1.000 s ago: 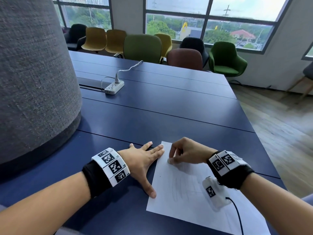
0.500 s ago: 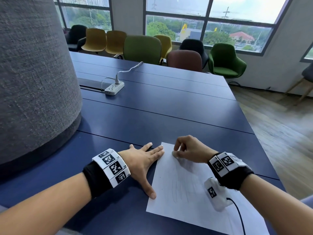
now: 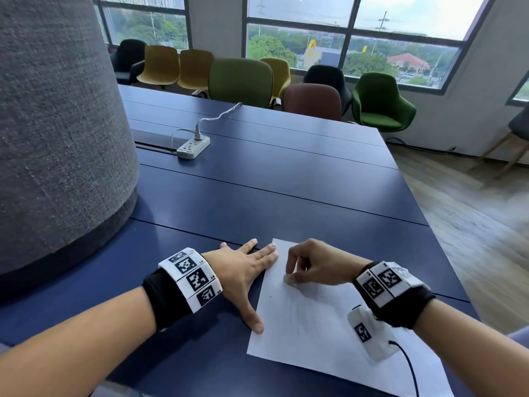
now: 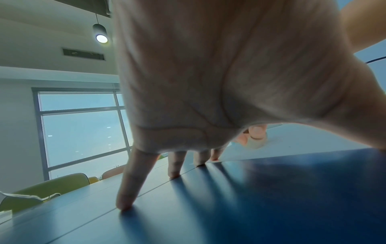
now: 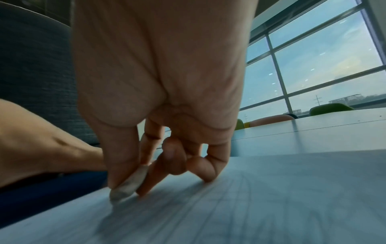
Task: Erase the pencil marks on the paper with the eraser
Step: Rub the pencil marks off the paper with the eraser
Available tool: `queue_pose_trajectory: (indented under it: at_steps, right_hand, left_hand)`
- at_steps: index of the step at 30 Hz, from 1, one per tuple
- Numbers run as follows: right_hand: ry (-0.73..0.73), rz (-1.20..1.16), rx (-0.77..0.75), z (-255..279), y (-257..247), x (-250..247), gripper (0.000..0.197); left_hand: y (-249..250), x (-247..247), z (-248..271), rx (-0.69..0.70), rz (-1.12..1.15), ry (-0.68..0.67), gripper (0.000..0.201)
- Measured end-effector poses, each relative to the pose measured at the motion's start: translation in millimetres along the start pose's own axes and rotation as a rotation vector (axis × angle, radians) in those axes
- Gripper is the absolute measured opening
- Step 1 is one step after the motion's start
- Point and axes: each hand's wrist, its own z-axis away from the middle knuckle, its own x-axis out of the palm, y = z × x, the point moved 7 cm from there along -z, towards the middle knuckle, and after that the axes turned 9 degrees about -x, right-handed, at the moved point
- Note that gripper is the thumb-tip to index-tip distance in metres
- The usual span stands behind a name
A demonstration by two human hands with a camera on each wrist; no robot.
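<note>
A white sheet of paper (image 3: 315, 333) with faint pencil marks (image 3: 300, 316) lies on the dark blue table (image 3: 257, 202) in front of me. My right hand (image 3: 289, 277) pinches a small greyish-white eraser (image 5: 127, 186) between thumb and fingers, its tip pressed on the upper part of the paper (image 5: 250, 206). That eraser (image 4: 253, 142) also shows past my palm in the left wrist view. Spread flat, my left hand (image 3: 246, 270) lies at the paper's left edge, its fingers (image 4: 125, 186) mostly on the table and its fingertips touching the sheet's top left corner.
A large grey fabric-covered column (image 3: 57, 124) stands close on my left. A white power strip (image 3: 193, 146) with a cable lies further back on the table. Coloured chairs (image 3: 240, 80) line the far side under the windows. The table's right edge (image 3: 423, 213) drops to a wooden floor.
My right hand with the eraser slid up the paper and then back down a little. The left hand has stayed flat at the paper's edge.
</note>
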Motion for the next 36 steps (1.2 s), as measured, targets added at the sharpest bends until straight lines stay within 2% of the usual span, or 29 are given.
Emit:
queue_pose_trajectory:
  at_steps: [5,10,15,21,25,27,32,36]
  right_hand:
    - [0.182,0.028,0.046,0.3,7.8,-14.0,0.012]
    - [-0.001,0.013,-0.053,8.8,-13.4,10.3,0.009]
    - [0.15,0.028,0.033,4.9,1.4,-4.7,0.011]
    - [-0.053,0.058,-0.053,11.9,-19.4,15.7,0.01]
    - [0.093,0.081,0.021,9.0,-9.2,0.3,0.013]
    - [0.127,0.075,-0.002,13.5,-13.4,4.5,0.012]
    - [-0.097,0.069,-0.102,21.5,-37.6,29.0,0.007]
    - [0.002,0.057,-0.062,15.2,-32.3,19.2,0.009]
  left_hand:
    - [1.5,-1.0,0.0,0.002,-0.006,0.017,0.137]
    - [0.6,-0.6,-0.8,-0.007,-0.002,0.011,0.138]
    - [0.9,-1.6,1.3,-0.011,0.012,0.01,0.137]
    - [0.1,-1.5,0.2,-0.018,0.009,0.0,0.138]
    - [1.2,-2.1,1.5,-0.02,0.011,-0.002,0.137]
    - [1.1,-2.3,1.8,-0.021,0.006,-0.001,0.137]
    - [1.9,-2.6,1.4,-0.019,-0.003,0.002,0.138]
    - [2.5,-3.2,2.2,-0.012,0.006,0.018,0.137]
